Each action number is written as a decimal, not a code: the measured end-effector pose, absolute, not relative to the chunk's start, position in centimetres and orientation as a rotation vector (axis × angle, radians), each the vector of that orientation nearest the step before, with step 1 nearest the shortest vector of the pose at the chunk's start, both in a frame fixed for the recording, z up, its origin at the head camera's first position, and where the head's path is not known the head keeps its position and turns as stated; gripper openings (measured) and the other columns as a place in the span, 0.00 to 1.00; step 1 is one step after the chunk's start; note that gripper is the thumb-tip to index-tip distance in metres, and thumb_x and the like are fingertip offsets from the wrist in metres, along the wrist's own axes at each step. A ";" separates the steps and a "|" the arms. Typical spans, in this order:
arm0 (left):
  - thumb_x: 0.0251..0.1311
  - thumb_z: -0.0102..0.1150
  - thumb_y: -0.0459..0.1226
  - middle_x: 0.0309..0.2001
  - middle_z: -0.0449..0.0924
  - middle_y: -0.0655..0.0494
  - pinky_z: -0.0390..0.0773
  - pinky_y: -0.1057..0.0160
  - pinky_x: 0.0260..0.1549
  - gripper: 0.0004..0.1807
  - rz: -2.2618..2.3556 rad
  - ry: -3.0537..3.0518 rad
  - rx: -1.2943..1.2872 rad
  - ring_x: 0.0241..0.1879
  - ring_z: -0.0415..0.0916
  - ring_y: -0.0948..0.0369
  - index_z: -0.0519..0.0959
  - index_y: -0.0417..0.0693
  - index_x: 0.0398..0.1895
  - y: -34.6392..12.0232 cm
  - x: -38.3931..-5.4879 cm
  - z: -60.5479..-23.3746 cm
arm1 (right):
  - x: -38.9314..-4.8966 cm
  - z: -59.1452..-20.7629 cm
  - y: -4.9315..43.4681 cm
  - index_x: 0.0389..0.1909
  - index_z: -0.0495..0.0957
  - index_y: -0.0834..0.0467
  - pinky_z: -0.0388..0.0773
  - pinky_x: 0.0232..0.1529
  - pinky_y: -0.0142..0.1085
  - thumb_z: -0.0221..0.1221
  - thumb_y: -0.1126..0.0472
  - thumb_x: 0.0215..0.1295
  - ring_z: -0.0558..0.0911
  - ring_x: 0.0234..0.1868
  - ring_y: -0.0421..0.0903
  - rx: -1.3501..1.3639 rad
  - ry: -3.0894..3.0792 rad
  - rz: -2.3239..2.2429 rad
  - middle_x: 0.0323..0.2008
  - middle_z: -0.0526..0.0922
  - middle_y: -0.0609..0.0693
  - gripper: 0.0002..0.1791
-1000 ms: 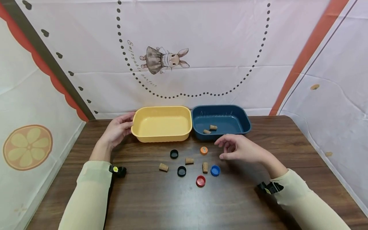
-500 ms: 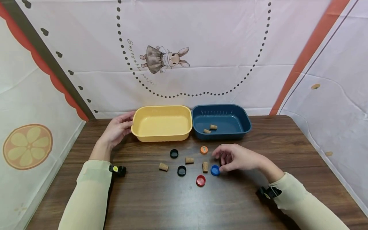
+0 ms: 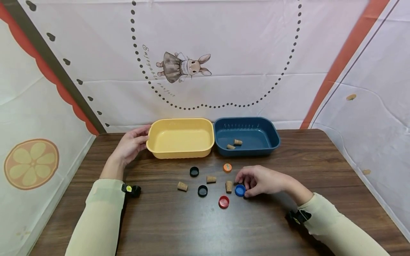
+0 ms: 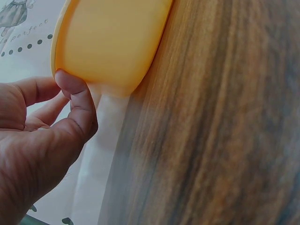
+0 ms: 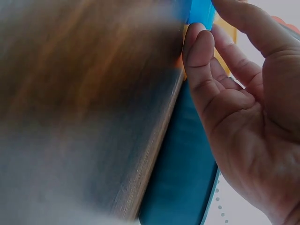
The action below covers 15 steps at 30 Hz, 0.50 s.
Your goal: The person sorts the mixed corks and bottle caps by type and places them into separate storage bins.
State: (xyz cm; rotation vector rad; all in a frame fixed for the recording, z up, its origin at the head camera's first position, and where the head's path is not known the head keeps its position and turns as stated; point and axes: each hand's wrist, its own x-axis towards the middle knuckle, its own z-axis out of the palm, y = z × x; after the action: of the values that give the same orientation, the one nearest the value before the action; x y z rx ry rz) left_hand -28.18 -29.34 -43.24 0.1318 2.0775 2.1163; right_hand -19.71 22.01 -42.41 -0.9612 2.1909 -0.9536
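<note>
The left hand [image 3: 129, 144] is at the left end of the yellow plastic tub [image 3: 180, 155]. In the left wrist view its bent thumb and index finger pinch the tub's rim, the index fingertip partly hidden behind it. On the table, the right hand [image 3: 264, 180] has its thumb and fingers around a blue bottle cap [image 3: 240, 190], which lies open side up. The right wrist view shows the blue cap [image 5: 200, 13] between the thumb and fingertips. A cork [image 3: 229, 186] lies just left of the cap, and an orange cap [image 3: 227, 168] is beyond it.
A dark blue tub [image 3: 248, 152] holding two corks [image 3: 238, 142] stands against the yellow one. A red cap [image 3: 224, 202], black caps [image 3: 203, 191] and more corks [image 3: 183, 186] are scattered on the wooden table [image 3: 179, 227]. Behind hangs a printed cloth [image 3: 243, 53].
The right hand has come down from near the blue tub's front edge toward me, and its fingers have closed around the blue cap. The left hand stays at the yellow tub.
</note>
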 end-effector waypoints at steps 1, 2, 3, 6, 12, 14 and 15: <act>0.80 0.54 0.31 0.61 0.69 0.48 0.84 0.67 0.43 0.33 2.114 2.078 0.133 0.49 0.78 0.63 0.57 0.37 0.84 -29.4 -28.2 -43.2 | -19.7 -42.4 22.0 0.57 0.81 0.55 0.85 0.40 0.37 0.75 0.62 0.64 0.84 0.40 0.46 -0.962 2.192 -0.950 0.43 0.83 0.48 0.22; 0.80 0.54 0.31 0.61 0.69 0.48 0.84 0.67 0.43 0.33 2.114 2.079 0.131 0.49 0.78 0.63 0.57 0.37 0.84 -29.4 -28.2 -43.2 | -19.7 -42.4 22.0 0.57 0.81 0.55 0.85 0.40 0.37 0.75 0.62 0.64 0.84 0.40 0.46 -0.964 2.192 -0.948 0.43 0.82 0.48 0.21; 0.80 0.54 0.31 0.61 0.69 0.48 0.84 0.67 0.43 0.33 2.114 2.079 0.131 0.49 0.78 0.63 0.57 0.37 0.83 -29.4 -28.2 -43.3 | -19.7 -42.4 21.9 0.57 0.81 0.55 0.85 0.40 0.37 0.75 0.62 0.64 0.84 0.40 0.46 -0.965 2.192 -0.947 0.43 0.82 0.48 0.21; 0.80 0.54 0.31 0.61 0.69 0.48 0.84 0.67 0.43 0.34 2.117 2.074 0.129 0.49 0.77 0.62 0.57 0.37 0.84 -29.5 -28.2 -43.3 | -19.6 -42.4 21.9 0.56 0.82 0.56 0.85 0.39 0.37 0.75 0.63 0.64 0.83 0.39 0.46 -0.985 2.187 -0.953 0.42 0.82 0.48 0.21; 0.80 0.55 0.31 0.61 0.69 0.48 0.84 0.67 0.43 0.34 2.117 2.067 0.131 0.49 0.78 0.62 0.57 0.37 0.84 -29.4 -28.3 -43.5 | -19.4 -42.2 21.6 0.55 0.82 0.56 0.84 0.38 0.36 0.75 0.64 0.64 0.83 0.38 0.45 -1.001 2.181 -0.943 0.42 0.82 0.47 0.20; 0.80 0.55 0.31 0.62 0.69 0.47 0.84 0.67 0.43 0.34 2.113 2.068 0.131 0.49 0.78 0.62 0.57 0.37 0.84 -29.4 -28.3 -43.4 | -19.4 -42.2 21.6 0.55 0.82 0.55 0.84 0.38 0.35 0.75 0.64 0.63 0.83 0.38 0.45 -0.995 2.184 -0.933 0.42 0.82 0.47 0.20; 0.80 0.54 0.31 0.62 0.69 0.47 0.84 0.67 0.43 0.34 2.113 2.069 0.130 0.49 0.78 0.62 0.57 0.37 0.84 -29.4 -28.3 -43.4 | -19.4 -42.2 21.6 0.55 0.82 0.55 0.84 0.38 0.35 0.75 0.64 0.63 0.83 0.38 0.45 -0.992 2.186 -0.928 0.42 0.82 0.47 0.20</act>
State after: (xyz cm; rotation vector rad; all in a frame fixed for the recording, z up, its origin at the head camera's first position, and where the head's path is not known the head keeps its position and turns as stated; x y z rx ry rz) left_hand -28.32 -29.37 -43.41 0.1297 2.0686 2.1130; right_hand -19.42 21.56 -42.17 -0.9918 2.1863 -0.9283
